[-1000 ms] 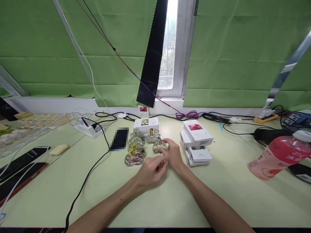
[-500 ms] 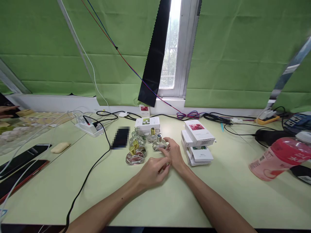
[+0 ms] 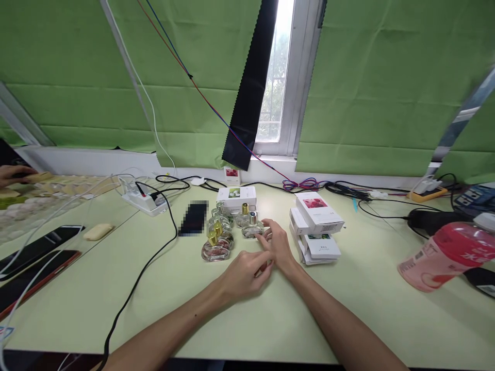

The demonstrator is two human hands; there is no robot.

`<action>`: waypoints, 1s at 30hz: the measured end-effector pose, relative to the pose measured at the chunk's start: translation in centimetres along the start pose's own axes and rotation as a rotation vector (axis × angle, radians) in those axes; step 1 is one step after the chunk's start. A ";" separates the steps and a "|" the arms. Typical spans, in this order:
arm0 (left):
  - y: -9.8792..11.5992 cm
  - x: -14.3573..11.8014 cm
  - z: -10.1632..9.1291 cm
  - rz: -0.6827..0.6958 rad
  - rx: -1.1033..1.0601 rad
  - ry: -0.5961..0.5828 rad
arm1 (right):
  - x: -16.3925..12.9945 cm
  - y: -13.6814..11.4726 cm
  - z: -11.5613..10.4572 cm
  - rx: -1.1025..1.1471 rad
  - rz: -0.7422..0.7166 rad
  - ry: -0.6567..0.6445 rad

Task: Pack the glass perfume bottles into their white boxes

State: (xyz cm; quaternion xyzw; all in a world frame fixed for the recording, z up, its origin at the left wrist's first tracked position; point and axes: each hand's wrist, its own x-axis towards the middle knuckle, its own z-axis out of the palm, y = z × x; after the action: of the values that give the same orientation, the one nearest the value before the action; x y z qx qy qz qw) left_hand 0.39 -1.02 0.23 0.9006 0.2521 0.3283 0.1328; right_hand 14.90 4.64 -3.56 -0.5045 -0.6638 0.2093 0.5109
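My right hand point(image 3: 277, 245) reaches forward, its thumb and forefinger around the right end of a clear glass perfume bottle point(image 3: 252, 232) with a silver cap. The bottle stands upright on the table. My left hand point(image 3: 249, 270) is curled closed, its fingertips against or just in front of the right hand's heel. Nothing shows in its fingers. To the left, a row of similar bottles includes a gold-capped perfume bottle point(image 3: 215, 250) at the front. Another gold-capped bottle point(image 3: 243, 218) stands just behind the one at my right hand.
A stack of white boxes point(image 3: 319, 219) stands right of my hands. Behind the bottles lies a white box point(image 3: 242, 196). A pink drink bottle point(image 3: 436, 257) is at right. Phones point(image 3: 38, 247), a power strip point(image 3: 145, 201) and a black cable point(image 3: 143, 268) occupy the left; another person's hand point(image 3: 15, 175) shows.
The silver-capped perfume bottle has shifted slightly left and back, and my right thumb has slid a little right along it. The view has turned slightly. My left hand stays nearly still.
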 end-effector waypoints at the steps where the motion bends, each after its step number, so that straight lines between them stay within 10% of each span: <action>1: 0.0 0.0 0.0 0.002 0.001 -0.004 | 0.0 0.0 0.0 0.016 0.000 -0.001; 13: 0.1 0.0 -0.1 0.024 0.034 0.020 | -0.2 0.3 0.5 0.151 -0.013 -0.026; 23: -0.7 0.8 -3.5 0.116 0.250 0.491 | -0.1 0.7 0.6 0.036 -0.048 -0.075; 30: -3.5 1.5 -8.4 -0.383 0.139 0.864 | 0.2 0.7 0.7 -0.005 -0.039 -0.165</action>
State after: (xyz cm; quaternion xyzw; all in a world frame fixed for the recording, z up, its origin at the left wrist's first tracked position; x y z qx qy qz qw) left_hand -5.44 3.37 5.92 0.6256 0.4669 0.6248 0.0134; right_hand 14.64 5.25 -4.26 -0.4737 -0.7138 0.2388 0.4572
